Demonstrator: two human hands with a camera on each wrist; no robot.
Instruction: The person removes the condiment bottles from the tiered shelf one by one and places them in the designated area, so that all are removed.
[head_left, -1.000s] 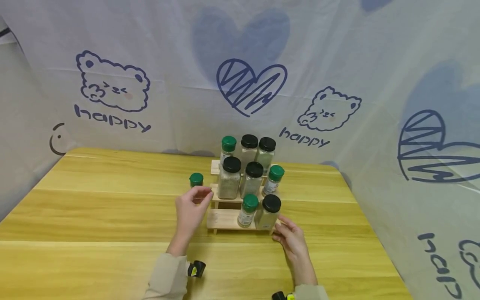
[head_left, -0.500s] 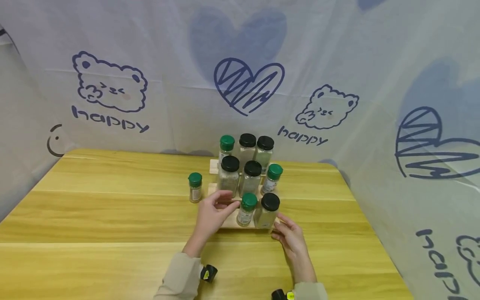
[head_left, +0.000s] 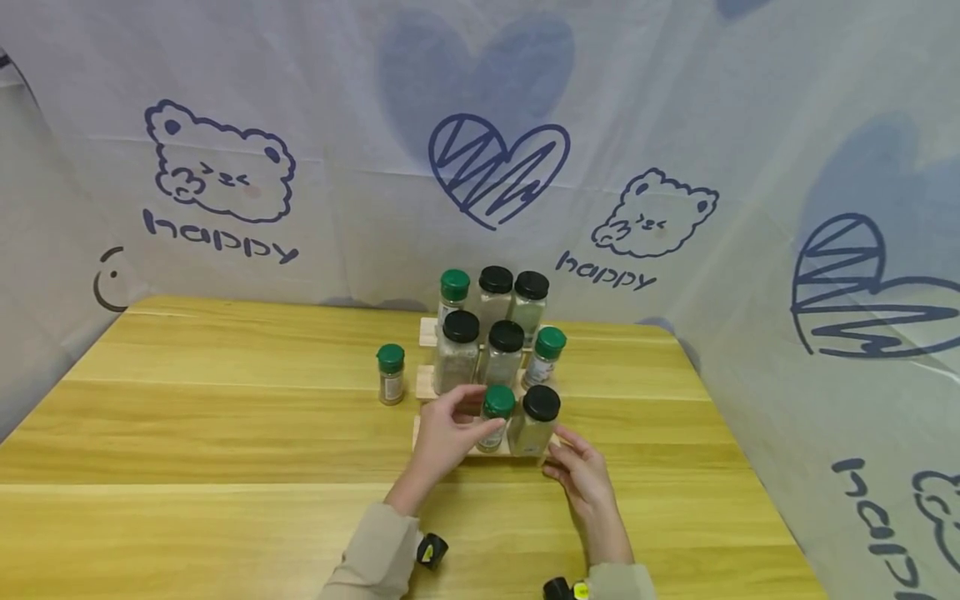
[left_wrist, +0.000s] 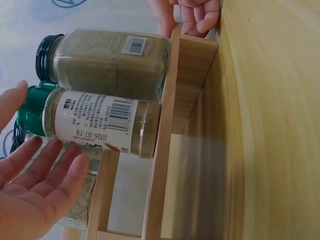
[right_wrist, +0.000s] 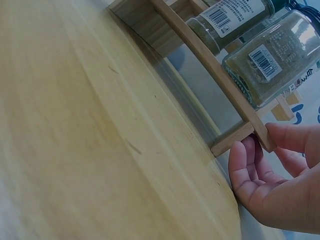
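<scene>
My left hand (head_left: 444, 433) reaches around a small green-capped spice jar (head_left: 498, 402) on the lowest step of a three-step wooden rack (head_left: 426, 382). In the left wrist view the thumb is right at the green cap (left_wrist: 34, 111), and the other fingers spread loosely along the jar's other side. With thumb above and fingers below, my right hand (head_left: 585, 477) holds the rack's front right corner, as the right wrist view shows. Beside the green-capped jar stands a square black-capped jar (head_left: 534, 429), close to the right hand.
Two black-capped jars (head_left: 501, 358) and a green-capped jar (head_left: 543, 364) fill the middle step. The top step also carries a green-capped jar (head_left: 453, 292) and two black-capped ones. Another green-capped jar (head_left: 391, 379) stands on the table (head_left: 225, 400) left of the rack. A printed curtain (head_left: 337, 167) hangs behind.
My left hand has moved right, from beside the lone jar at the rack's left to the green-capped jar on the lowest step. The right hand has stayed at the rack's corner.
</scene>
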